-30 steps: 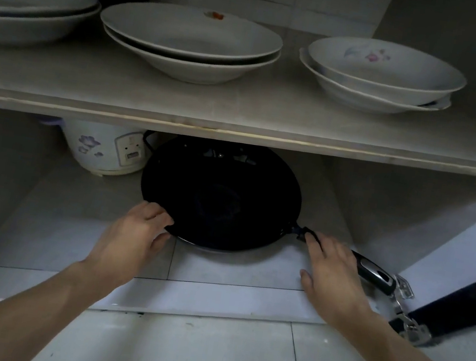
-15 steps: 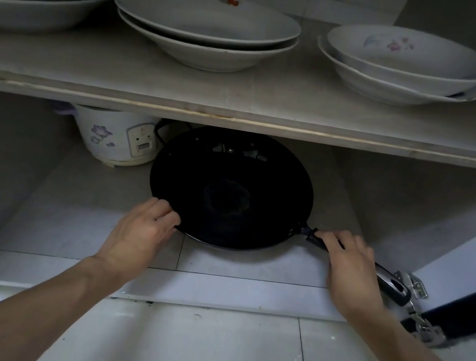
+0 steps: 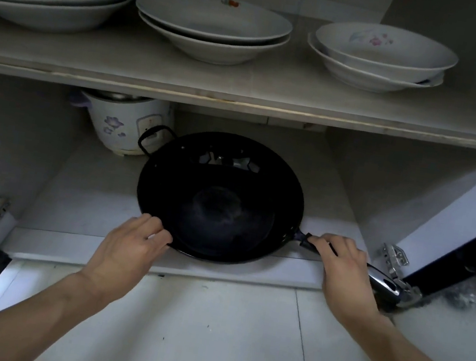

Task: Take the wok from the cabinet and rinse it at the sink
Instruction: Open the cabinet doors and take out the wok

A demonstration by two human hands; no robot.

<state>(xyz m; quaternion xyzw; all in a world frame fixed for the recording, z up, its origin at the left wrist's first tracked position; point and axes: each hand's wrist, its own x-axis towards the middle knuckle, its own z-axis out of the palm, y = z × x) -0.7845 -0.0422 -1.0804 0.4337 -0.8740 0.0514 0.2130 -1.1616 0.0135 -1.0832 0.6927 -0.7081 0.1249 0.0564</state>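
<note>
Head view: a black wok is seen at the centre of the frame, on the lower cabinet shelf. Its near rim is pinched by the left hand; its long handle is gripped by the right hand. A rice cooker is placed behind it, upper left. Stacked bowls are kept above.

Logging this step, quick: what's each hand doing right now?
Left hand: fingers curled on the near rim of the wok, holding it.
Right hand: gripping the wok's long handle.
</note>
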